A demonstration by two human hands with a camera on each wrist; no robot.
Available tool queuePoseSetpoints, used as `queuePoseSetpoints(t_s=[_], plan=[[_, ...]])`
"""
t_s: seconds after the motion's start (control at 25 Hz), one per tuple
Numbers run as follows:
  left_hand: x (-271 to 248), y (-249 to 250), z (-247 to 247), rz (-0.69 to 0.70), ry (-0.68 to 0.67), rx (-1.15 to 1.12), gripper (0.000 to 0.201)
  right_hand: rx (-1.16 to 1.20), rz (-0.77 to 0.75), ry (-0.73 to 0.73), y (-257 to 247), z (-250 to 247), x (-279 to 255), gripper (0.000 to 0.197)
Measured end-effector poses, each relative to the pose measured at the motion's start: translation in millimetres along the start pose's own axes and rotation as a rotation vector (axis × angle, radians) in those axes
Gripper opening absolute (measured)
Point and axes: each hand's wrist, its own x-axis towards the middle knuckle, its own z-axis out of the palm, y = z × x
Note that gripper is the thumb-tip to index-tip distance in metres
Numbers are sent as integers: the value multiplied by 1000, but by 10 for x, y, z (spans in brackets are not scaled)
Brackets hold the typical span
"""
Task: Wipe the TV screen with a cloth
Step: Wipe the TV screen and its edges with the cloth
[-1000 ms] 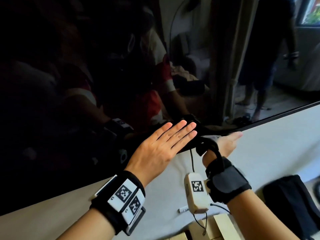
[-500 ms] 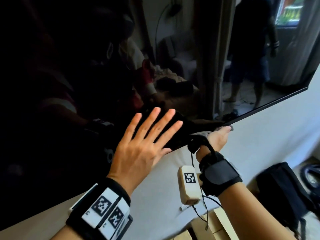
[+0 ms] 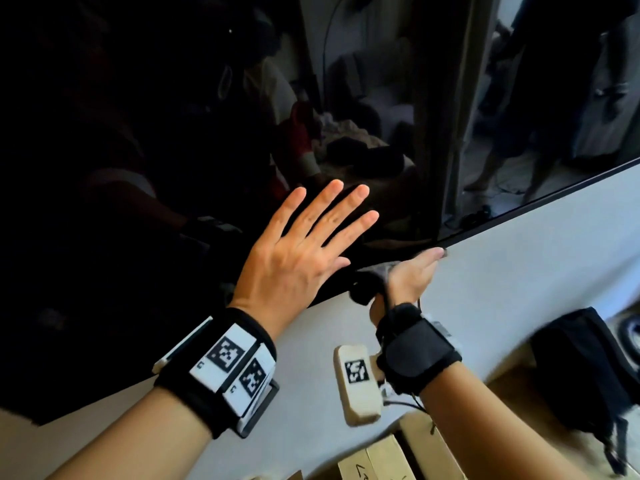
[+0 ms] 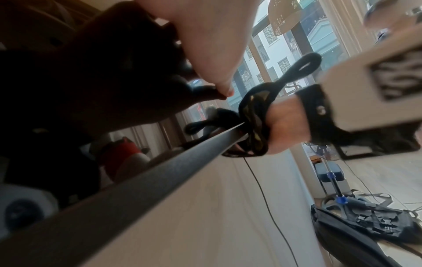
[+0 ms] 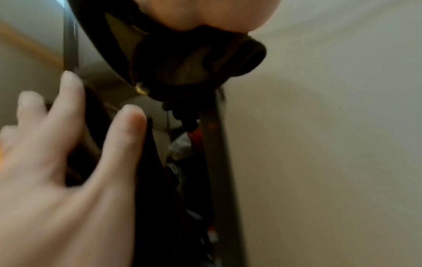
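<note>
Fingers of my left hand (image 3: 294, 258) lie straight and spread, flat on the TV screen (image 3: 138, 168). My right hand (image 3: 414, 277) grasps a dark cloth (image 3: 375, 271) at the screen's lower edge, just beside my left thumb, its own thumb stretched along that edge. A bag (image 3: 585, 372) sits well off to the right.

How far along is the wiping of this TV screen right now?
Midway, as far as one can tell. The right hand holds a dark cloth against the lower edge of the TV screen, so that edge is in hand. The left hand lies flat and spread on the glass, bracing. The screen's cleanliness cannot be judged through its reflections.
</note>
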Motion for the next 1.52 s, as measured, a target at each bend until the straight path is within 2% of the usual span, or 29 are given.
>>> queuePoseSetpoints(t_s=[0.08,0.24,0.36,0.44,0.56,0.64,0.72,0.8,0.84,0.96,1.08,1.32,1.52], plan=[[-23,-11,5,2,13,-8,69,2,5,-24,45,-2,-148,54],[-138,-139,-17,29,3,-56,69,-89,-9,67,-33,43,-113,51],[-434,-342,-31,33,0,-74,70,-131,0,-11,247,92,-655,52],[-680,-493,-37,32,-4,-65,70,-80,-15,-53,416,120,-939,50],[-1021,-734,-42,25,-14,-54,66,-74,-19,50,474,201,-872,51],[-1278,-925,-58,-12,-12,-56,63,-109,25,76,623,270,-1042,54],[-1547,-1096,-71,-43,-7,-37,62,-120,58,-8,936,342,-1498,58],[-1757,-1217,-59,-45,-24,-29,65,-87,77,-117,1174,358,-1929,72],[-1809,-1252,-42,-35,-27,-27,65,-71,82,-114,1216,363,-1995,73],[-1909,-1356,-8,-11,-22,-51,61,-84,96,-33,1221,428,-1997,57],[-1978,-1435,0,-4,-7,-70,61,-40,140,-6,1280,509,-2248,57],[-2118,-1563,25,18,-3,-77,57,-35,193,-129,1766,576,-2891,64],[-2175,-1673,1,56,-32,-142,56,-92,22,-348,2006,492,-3284,62]])
